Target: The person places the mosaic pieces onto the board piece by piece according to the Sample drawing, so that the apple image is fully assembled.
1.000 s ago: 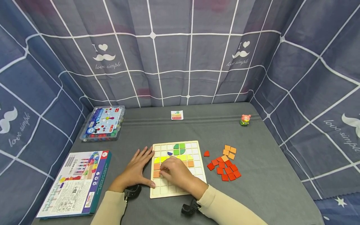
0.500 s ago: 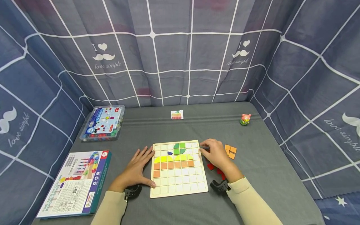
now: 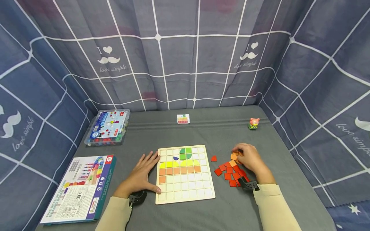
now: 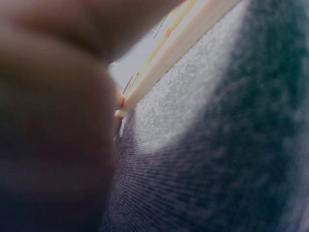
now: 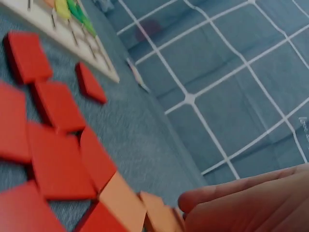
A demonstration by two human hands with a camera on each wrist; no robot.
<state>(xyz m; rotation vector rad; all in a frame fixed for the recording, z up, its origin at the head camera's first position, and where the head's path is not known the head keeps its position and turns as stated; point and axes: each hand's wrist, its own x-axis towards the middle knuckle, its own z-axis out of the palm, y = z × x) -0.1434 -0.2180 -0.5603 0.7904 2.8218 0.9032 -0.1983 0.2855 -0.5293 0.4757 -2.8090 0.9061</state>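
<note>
Rightward went the right hand (image 3: 250, 156), its bent fingers now at the orange tiles (image 3: 233, 157), right of centre; whether they pinch one, I cannot tell. Fingers spread wide, the left hand (image 3: 140, 175) stays on the left edge of the grid board (image 3: 184, 185), lower centre.

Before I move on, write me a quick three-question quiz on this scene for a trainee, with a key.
1. True or false: the right hand is at the loose orange tiles.
2. Which edge of the board does the left hand touch, seen from the person's side?
A) far
B) left
C) right
3. Fill in: from the same side, the figurine stands to the ____ of the card.

Key: 1. True. 2. B. 3. Right.
</note>
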